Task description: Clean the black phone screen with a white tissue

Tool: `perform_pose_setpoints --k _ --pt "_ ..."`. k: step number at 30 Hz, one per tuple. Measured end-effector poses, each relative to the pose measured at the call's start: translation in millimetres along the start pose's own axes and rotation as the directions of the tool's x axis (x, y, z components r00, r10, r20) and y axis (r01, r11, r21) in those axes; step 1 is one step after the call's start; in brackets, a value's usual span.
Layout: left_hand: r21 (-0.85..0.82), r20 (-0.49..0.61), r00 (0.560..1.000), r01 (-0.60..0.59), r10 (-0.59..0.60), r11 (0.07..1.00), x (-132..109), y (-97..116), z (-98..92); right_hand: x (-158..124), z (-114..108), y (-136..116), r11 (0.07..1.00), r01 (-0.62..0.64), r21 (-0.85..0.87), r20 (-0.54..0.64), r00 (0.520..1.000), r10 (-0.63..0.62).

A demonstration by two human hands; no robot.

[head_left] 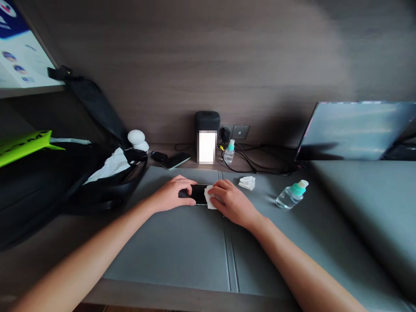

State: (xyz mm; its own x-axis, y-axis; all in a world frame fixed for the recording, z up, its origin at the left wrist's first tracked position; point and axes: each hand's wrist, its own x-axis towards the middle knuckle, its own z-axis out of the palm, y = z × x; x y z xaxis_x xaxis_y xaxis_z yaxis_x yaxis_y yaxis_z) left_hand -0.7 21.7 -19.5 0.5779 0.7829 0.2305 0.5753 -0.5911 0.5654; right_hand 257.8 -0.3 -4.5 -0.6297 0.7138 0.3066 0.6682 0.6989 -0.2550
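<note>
A dark-screened smartphone lies flat on the grey desk mat, its long side running left to right. My left hand grips its left end, thumb along the near edge and fingers along the far edge. In my right hand is a white tissue, bunched under the fingers and pressed on the right part of the screen. That hand hides the phone's right end. A crumpled tissue sits on the mat just beyond my right hand.
A clear bottle with a teal collar leans at right; a smaller bottle stands by the black speaker and cables. Another phone lies behind my left hand. A black bag fills the left, a monitor the right.
</note>
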Motion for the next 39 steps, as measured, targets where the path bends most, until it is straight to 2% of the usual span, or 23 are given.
perform_pose_setpoints --k 6,10,12,17,23,29,33,35,39 --pt "-0.011 0.006 1.0 -0.009 0.009 1.0 0 1 -0.5 1 -1 3 0.993 -0.104 -0.049 -0.035 0.994 0.103" --pt "-0.007 0.006 1.0 0.006 -0.006 1.0 0 2 -0.8 1 0 1 1.0 -0.005 -0.003 -0.005 1.0 0.005" --pt "-0.012 0.012 1.0 0.006 -0.006 1.0 0 2 -1.1 1 0 4 1.0 0.005 0.002 -0.018 1.0 -0.005" --pt "-0.02 0.01 1.0 -0.005 0.005 1.0 0 3 -1.8 -1 -2 10 0.991 -0.121 -0.051 -0.039 0.992 0.119" --pt "-0.01 0.011 1.0 0.008 -0.008 1.0 0 2 -1.0 0 -1 3 1.0 -0.024 0.012 -0.005 1.0 0.024" --pt "-0.016 0.017 1.0 0.0 0.0 1.0 0 0 -1.0 -3 -3 9 0.991 -0.13 -0.025 -0.026 0.991 0.129" --pt "-0.006 0.018 1.0 0.008 -0.008 1.0 0 1 -0.6 -3 -1 0 1.0 0.0 0.023 0.004 1.0 0.0" --pt "-0.01 0.015 1.0 0.013 -0.013 1.0 0 1 -0.3 -1 1 -2 0.999 0.027 0.042 -0.006 1.0 -0.027" --pt "-0.022 0.005 1.0 0.002 -0.002 1.0 0 2 -0.6 1 1 3 0.999 -0.051 0.001 -0.025 0.998 0.051"
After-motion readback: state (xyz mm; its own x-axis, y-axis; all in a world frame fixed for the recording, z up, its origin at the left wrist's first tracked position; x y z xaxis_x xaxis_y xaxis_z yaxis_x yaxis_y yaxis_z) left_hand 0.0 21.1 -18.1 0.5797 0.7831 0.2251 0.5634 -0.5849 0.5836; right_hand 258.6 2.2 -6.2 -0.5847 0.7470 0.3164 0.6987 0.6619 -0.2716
